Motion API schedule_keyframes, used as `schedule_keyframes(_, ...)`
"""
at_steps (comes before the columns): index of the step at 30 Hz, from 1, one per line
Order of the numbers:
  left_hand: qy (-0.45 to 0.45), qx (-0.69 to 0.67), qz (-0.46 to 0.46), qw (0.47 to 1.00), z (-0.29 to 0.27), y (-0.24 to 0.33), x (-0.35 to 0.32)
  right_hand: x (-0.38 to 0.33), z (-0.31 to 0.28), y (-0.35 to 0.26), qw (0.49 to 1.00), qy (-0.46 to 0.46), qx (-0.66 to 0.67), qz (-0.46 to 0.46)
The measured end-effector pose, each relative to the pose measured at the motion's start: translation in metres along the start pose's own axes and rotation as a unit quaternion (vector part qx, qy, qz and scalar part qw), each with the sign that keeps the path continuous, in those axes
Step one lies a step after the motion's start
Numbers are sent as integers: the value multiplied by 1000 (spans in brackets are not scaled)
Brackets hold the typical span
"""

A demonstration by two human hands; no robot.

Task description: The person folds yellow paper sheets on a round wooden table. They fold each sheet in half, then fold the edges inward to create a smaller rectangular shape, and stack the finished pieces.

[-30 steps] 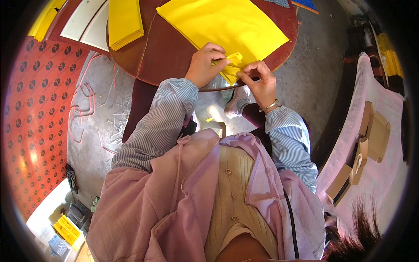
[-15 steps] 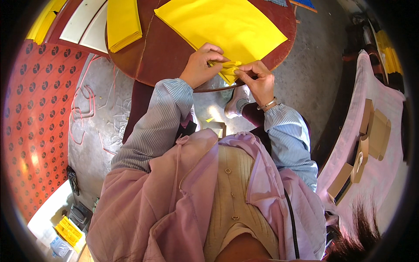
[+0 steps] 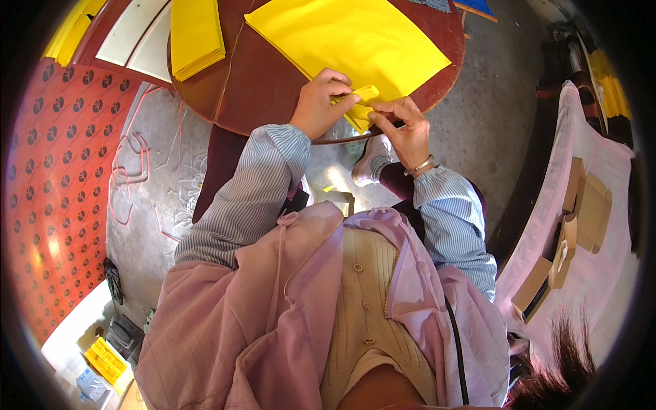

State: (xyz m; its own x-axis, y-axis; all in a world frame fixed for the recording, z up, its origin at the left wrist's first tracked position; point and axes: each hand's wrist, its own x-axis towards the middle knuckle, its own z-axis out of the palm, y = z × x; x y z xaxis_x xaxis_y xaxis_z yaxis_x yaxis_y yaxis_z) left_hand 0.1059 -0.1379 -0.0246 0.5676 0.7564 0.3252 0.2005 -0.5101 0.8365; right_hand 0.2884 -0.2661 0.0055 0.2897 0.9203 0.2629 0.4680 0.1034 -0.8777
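A small folded yellow paper piece (image 3: 361, 102) sits at the near edge of the round dark-red table (image 3: 266, 82). My left hand (image 3: 321, 102) pinches its left side with the fingers curled over it. My right hand (image 3: 404, 130) grips its right side from below; a bracelet is on that wrist. Just beyond the hands lies a large yellow paper sheet (image 3: 348, 41), spread flat on the table.
A stack of folded yellow sheets (image 3: 195, 34) lies at the table's left. White panels (image 3: 137, 41) sit further left. A red patterned mat (image 3: 55, 171) covers the floor on the left. Brown cardboard pieces (image 3: 574, 225) lie on a pink cloth to the right.
Both hands have stayed on the small yellow piece, working it with slight finger shifts. The view has shifted a little.
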Motion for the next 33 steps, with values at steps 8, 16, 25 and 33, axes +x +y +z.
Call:
schedule_keyframes(8,-55,-63,-2,997,-10,-6,-1,2,1,6,999,0,26,42)
schedule_keyframes(16,-59,-46,-25,997,-10,0,-2,2,3,7,997,6,52,48)
schedule_keyframes(25,-25,-14,-12,1000,-4,0,0,0,1,2,1000,7,4,-3)
schedule_keyframes(33,-17,-16,12,1000,-5,-4,1,1,0,4,1000,-2,14,18)
